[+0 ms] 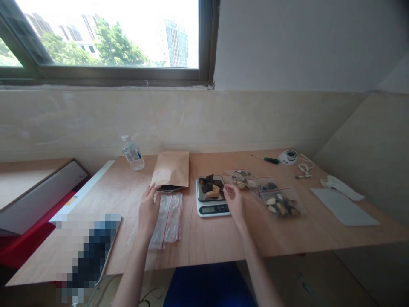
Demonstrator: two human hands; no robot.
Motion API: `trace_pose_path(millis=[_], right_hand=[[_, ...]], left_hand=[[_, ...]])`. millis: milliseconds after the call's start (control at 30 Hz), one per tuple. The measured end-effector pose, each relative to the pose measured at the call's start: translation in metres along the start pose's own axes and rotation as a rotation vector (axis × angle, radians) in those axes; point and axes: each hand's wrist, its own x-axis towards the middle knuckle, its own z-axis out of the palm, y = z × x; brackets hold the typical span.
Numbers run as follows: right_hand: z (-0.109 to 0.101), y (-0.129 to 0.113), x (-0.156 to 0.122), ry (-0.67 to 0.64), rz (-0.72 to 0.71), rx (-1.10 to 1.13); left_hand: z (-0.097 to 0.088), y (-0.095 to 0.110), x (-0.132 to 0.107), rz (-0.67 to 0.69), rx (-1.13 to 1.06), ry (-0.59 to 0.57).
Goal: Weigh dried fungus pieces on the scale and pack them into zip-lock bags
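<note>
My left hand (150,202) grips the left corner of the open mouth of a brown kraft paper bag (172,166), which lies flat with its dark opening facing me. To its right is a white digital kitchen scale (202,204) with a metal pan. Dark and tan dried pieces (211,186) are heaped on that pan. My right hand (234,200) is at the pan's right edge, its fingers pinched together by the pieces; what they hold is too small to make out. Clear zip bags (168,219) with red seal strips lie below the paper bag.
Several zip bags of dried slices (281,204) lie right of the scale. Behind are a water bottle (132,153), a screwdriver (268,160) and a white dome camera (288,156) with its cable. White sheets (345,207) lie at right, a partly blurred-out device (96,251) at left.
</note>
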Motion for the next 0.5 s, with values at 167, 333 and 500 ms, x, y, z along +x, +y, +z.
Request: trace_pose_path(millis=[167, 333, 500], right_hand=[[-0.031, 0.000, -0.037, 0.103, 0.037, -0.036], [-0.046, 0.004, -0.075, 0.034, 0.117, -0.044], [-0.049, 0.004, -0.083, -0.050, 0.095, -0.060]], left_hand=[[-0.009, 0.011, -0.062, -0.065, 0.066, -0.019], [0.004, 0.002, -0.088, -0.105, 0.064, -0.090], [0.006, 0.001, -0.083, -0.169, -0.021, -0.133]])
